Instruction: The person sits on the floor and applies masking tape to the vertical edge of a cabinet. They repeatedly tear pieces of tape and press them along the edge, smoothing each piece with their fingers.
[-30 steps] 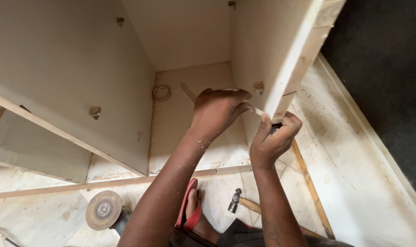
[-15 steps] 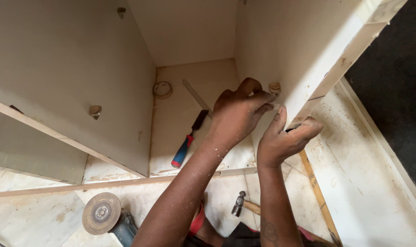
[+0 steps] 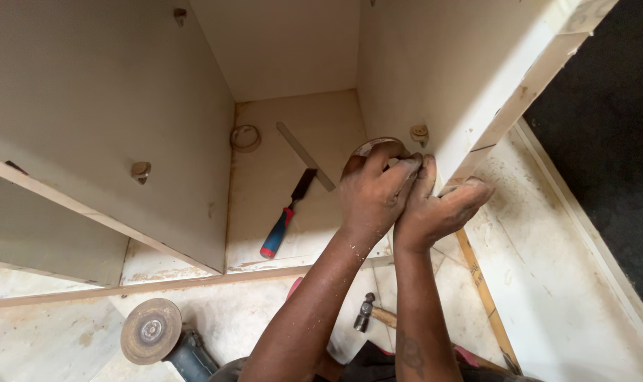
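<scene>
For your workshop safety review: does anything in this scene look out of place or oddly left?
Tools lie loose on the floor: a chisel inside the cabinet, a hammer and an angle grinder near the person's arms, where they could be knocked.

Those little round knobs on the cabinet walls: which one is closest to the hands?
The knob on the right panel, just above the fingertips; the other sits across on the left panel.

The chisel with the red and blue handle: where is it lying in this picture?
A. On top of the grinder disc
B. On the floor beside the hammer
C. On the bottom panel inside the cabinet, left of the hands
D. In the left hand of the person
C: the chisel lies flat on the bottom panel inside the cabinet, left of the left hand and apart from both hands; the hammer and grinder disc are lower, outside it.
</scene>
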